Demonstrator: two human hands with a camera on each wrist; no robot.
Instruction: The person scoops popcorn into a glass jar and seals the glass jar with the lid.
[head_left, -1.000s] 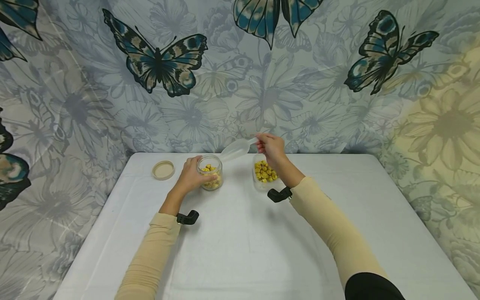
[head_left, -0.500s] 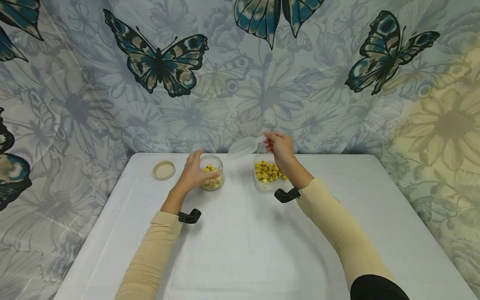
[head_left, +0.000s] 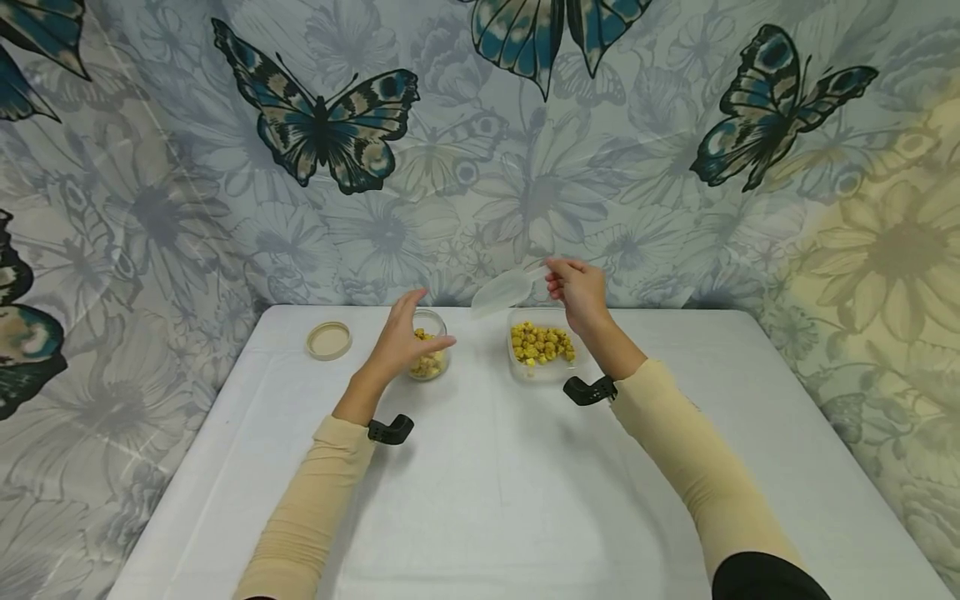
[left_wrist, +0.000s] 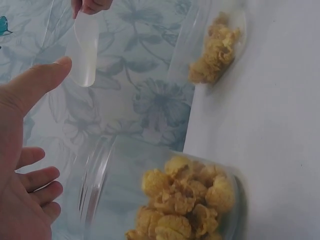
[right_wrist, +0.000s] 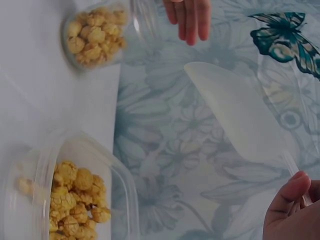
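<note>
My right hand (head_left: 581, 292) pinches the handle of a translucent plastic scoop (head_left: 502, 292), held up above the back of the table. The scoop's bowl (right_wrist: 237, 112) points left and carries nothing. Below it stands a clear rectangular container (head_left: 522, 373) of yellow caramel popcorn (head_left: 540, 343). My left hand (head_left: 397, 337), thumb and fingers spread apart, is beside and above a glass jar (head_left: 438, 320) and partly covers it in the head view. In the left wrist view, popcorn (left_wrist: 175, 202) fills the lower part of the jar, and the hand shows apart from its rim.
A round beige lid (head_left: 328, 341) lies on the white-covered table (head_left: 480, 475), left of the jar. Close behind the table's back edge hangs a butterfly-and-flower printed cloth (head_left: 540, 183). Each wrist wears a black camera mount.
My left hand has let go of the jar, its fingers spreading and rising. My right hand has drawn the scoop right and slightly up, away from the jar.
</note>
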